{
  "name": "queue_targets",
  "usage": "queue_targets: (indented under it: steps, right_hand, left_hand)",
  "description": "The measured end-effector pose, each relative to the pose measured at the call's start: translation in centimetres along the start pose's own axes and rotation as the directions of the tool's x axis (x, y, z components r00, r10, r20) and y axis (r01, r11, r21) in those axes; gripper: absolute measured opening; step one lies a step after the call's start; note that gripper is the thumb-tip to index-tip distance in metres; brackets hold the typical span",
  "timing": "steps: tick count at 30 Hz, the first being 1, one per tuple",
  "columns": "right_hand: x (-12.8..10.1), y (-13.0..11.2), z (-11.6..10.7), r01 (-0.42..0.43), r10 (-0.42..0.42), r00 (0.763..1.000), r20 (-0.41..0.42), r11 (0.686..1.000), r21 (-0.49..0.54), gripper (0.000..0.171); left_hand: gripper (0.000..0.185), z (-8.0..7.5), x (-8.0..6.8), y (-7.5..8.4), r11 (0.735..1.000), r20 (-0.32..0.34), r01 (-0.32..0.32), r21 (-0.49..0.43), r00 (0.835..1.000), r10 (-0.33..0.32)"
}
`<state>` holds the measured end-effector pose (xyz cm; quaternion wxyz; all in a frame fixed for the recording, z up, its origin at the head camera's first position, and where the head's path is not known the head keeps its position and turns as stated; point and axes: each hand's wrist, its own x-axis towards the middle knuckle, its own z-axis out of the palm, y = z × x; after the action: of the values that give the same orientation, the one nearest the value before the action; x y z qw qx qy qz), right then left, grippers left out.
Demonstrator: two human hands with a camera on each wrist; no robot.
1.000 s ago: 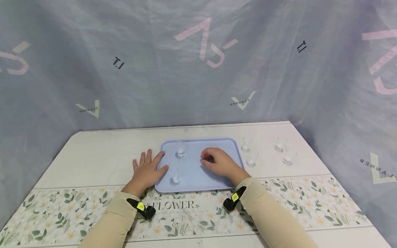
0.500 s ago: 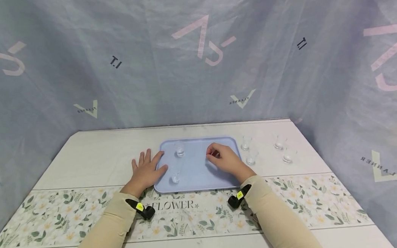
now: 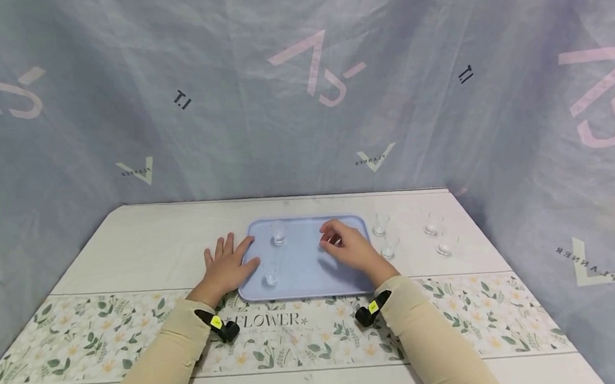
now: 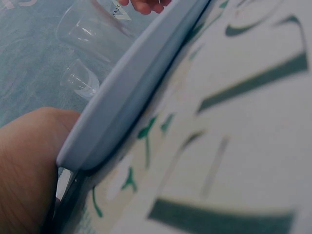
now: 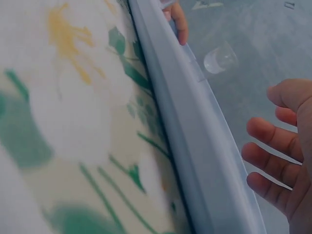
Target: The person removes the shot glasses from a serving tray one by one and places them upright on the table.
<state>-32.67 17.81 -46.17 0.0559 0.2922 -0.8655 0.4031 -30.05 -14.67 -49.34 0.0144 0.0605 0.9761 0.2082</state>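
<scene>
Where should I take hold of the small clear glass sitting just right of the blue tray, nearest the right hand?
Probably pinch the small glass round its side wall near the rim, coming from above and its near side. It stands upright and apart from the other glass behind it, with the tray edge close on its left. The right hand is nearest.

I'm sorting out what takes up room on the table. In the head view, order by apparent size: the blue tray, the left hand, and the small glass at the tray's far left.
1. Blue tray
2. Left hand
3. Small glass
</scene>
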Motion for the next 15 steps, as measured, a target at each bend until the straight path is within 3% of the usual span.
queue_targets:
  steps: [10, 15]
  right_hand:
    - [2.0, -1.5, 2.8, -0.042, 0.046, 0.992, 0.118, 0.998, -0.036, 0.044]
    - [3.5, -2.7, 4.4, -0.114, 0.119, 0.988, 0.100, 0.992, -0.060, 0.058]
  left_hand:
    - [0.070, 0.3, -0.1, -0.1, 1.000, -0.021, -0.005, -0.002, 1.000, 0.005]
    - [0.070, 0.2, 0.1, -0.2, 1.000, -0.023, -0.006, 0.012, 1.000, 0.007]
